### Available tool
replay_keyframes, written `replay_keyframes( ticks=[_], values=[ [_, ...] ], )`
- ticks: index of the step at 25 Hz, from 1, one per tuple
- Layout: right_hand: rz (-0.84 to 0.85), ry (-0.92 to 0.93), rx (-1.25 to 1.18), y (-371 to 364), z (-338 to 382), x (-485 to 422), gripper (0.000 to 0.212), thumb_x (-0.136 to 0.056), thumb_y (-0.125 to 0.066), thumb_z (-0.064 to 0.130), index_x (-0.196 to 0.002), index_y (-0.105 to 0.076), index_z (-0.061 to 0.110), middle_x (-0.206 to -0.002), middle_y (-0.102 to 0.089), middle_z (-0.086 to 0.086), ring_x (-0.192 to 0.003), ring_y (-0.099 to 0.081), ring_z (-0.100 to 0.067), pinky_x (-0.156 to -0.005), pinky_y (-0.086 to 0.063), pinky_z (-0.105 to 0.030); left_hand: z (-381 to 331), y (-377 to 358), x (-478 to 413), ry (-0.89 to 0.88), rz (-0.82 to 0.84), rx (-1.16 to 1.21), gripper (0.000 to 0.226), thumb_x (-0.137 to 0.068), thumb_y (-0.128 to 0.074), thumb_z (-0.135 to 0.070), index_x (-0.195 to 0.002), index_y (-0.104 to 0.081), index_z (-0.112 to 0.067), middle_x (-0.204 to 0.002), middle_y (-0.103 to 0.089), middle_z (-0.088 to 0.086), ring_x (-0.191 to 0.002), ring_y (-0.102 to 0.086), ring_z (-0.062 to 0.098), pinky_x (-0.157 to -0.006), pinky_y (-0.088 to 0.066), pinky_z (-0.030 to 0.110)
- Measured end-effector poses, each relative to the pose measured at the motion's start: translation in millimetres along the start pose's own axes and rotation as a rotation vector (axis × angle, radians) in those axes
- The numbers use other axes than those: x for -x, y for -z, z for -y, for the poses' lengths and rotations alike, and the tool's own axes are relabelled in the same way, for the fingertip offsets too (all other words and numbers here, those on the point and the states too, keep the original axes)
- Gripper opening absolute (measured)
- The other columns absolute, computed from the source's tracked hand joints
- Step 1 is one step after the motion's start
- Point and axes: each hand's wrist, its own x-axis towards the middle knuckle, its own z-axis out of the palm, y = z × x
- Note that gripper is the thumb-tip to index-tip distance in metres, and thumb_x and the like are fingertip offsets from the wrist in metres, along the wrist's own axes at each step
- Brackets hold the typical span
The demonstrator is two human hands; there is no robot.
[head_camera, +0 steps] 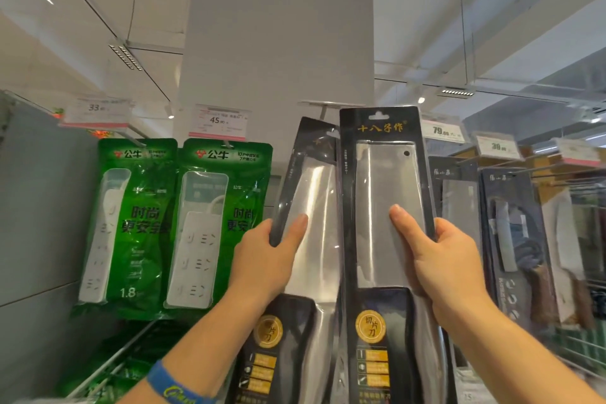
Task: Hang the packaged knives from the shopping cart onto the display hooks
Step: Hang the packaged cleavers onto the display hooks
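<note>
A: Where are the knives?
B: Each hand's grip is closed on one, left hand (pixel 262 259) and right hand (pixel 449 259), raised to the hook (pixel 323 108).
A: Handling?
B: Stiff, probably slick; hold the card edges.

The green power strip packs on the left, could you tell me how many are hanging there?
2. One green pack hangs nearest the grey wall; the second green pack hangs beside it, next to the left hand. More may hang behind them, hidden.
</note>
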Motion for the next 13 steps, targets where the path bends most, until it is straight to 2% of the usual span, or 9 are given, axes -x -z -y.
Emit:
replay_keyframes(
  ticks=[2, 3, 5, 7, 9, 11, 13],
  values=[
    [0.011, -0.007, -0.001, 0, -3, 2, 0.068, -0.072, -0.073, 0.073, -0.086, -0.067, 0.007, -0.077, -0.071, -0.014, -0.075, -0.070, -0.037, -0.063, -0.057, -0.052, 1, -2, 2, -0.019, 0.017, -0.035, 0.039, -0.081, -0.057, -0.075, -0.082, -0.064, -0.037, -0.080, -0.070, -0.024, -0.077, -0.063, -0.009, -0.068, -0.052, 0.029],
    [0.021, -0.013, 0.002, 0, -5, 3, 0.067, -0.073, -0.072, 0.073, -0.087, -0.067, 0.007, -0.078, -0.072, -0.013, -0.077, -0.071, -0.036, -0.065, -0.058, -0.055, 1, -2, 1, -0.017, 0.020, -0.033, 0.038, -0.083, -0.057, -0.074, -0.083, -0.065, -0.037, -0.080, -0.070, -0.026, -0.077, -0.063, -0.009, -0.068, -0.052, 0.029],
    [0.024, -0.022, 0.003, 2, -5, 4, 0.067, -0.073, -0.072, 0.073, -0.088, -0.067, 0.008, -0.079, -0.072, -0.013, -0.078, -0.071, -0.036, -0.066, -0.058, -0.054, -1, 0, -1, -0.009, 0.016, -0.004, 0.045, -0.081, -0.056, -0.076, -0.085, -0.067, -0.033, -0.081, -0.072, -0.017, -0.076, -0.064, -0.003, -0.072, -0.056, 0.034],
    [0.010, -0.020, 0.002, 5, -3, 3, 0.069, -0.073, -0.072, 0.073, -0.086, -0.066, 0.006, -0.079, -0.070, -0.016, -0.074, -0.068, -0.034, -0.063, -0.056, -0.046, -3, 3, 0, -0.005, 0.010, 0.027, 0.055, -0.075, -0.055, -0.081, -0.086, -0.070, -0.030, -0.081, -0.073, -0.014, -0.075, -0.066, 0.000, -0.074, -0.057, 0.036],
    [-0.010, -0.005, -0.012, 9, -1, 1, 0.072, -0.073, -0.072, 0.073, -0.085, -0.065, 0.002, -0.078, -0.068, -0.019, -0.068, -0.063, -0.030, -0.059, -0.050, -0.042, -2, 4, 0, 0.014, 0.001, 0.058, 0.063, -0.074, -0.056, -0.084, -0.092, -0.072, -0.025, -0.085, -0.075, -0.008, -0.081, -0.070, 0.011, -0.079, -0.059, 0.044],
    [-0.012, 0.009, -0.013, 12, 0, 0, 0.074, -0.070, -0.072, 0.074, -0.083, -0.064, 0.002, -0.074, -0.068, -0.016, -0.065, -0.063, -0.027, -0.057, -0.048, -0.041, -1, 6, 0, 0.068, -0.013, 0.096, 0.063, -0.074, -0.056, -0.083, -0.097, -0.072, -0.027, -0.090, -0.076, -0.008, -0.087, -0.071, 0.014, -0.085, -0.059, 0.047],
    [0.000, 0.016, -0.002, 13, -2, 1, 0.076, -0.069, -0.072, 0.076, -0.085, -0.064, 0.002, -0.074, -0.067, -0.016, -0.067, -0.065, -0.034, -0.058, -0.053, -0.046, -1, 10, 1, 0.097, -0.005, 0.113, 0.062, -0.076, -0.057, -0.082, -0.102, -0.072, -0.028, -0.095, -0.076, -0.010, -0.092, -0.071, 0.013, -0.089, -0.059, 0.046]
  ],
)
